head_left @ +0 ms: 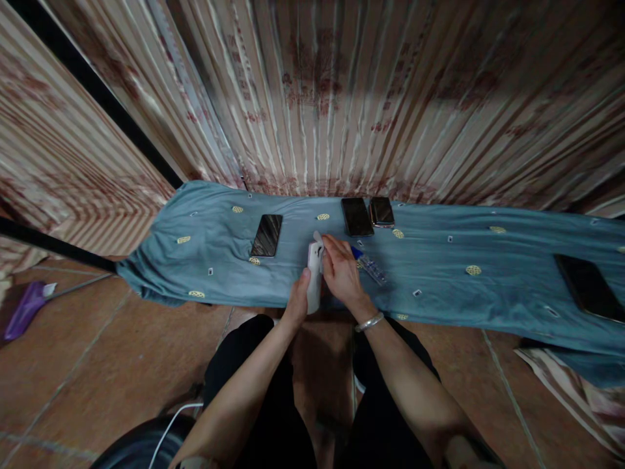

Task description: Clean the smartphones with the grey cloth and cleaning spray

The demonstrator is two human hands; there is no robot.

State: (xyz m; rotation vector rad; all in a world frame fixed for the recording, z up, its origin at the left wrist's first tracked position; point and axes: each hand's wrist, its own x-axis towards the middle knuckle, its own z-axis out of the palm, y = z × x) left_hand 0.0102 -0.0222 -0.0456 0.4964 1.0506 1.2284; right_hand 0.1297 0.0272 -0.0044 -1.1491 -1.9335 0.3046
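Observation:
My left hand (299,296) is wrapped around the lower left side of a white phone (313,296), which I hold upright above the near edge of the cloth-covered bench. A pale flap, like the corner of a soft case, stands out at the phone's top. My right hand (340,268) pinches at this upper right corner, its fingers closed; the fingertips partly hide what they grip. Just right of my right hand lies a clear plastic pack (374,268) with a blue end, its contents too small to tell. A dark phone (267,235) lies to the left of my hands.
A blue-green patterned cloth (454,286) covers the long bench. Two dark phones, one larger (357,217) and one smaller (382,212), lie near the back edge. Another dark phone (590,286) lies far right. Behind hangs a striped curtain (317,98). A purple dustpan-like thing (25,311) stands on the floor.

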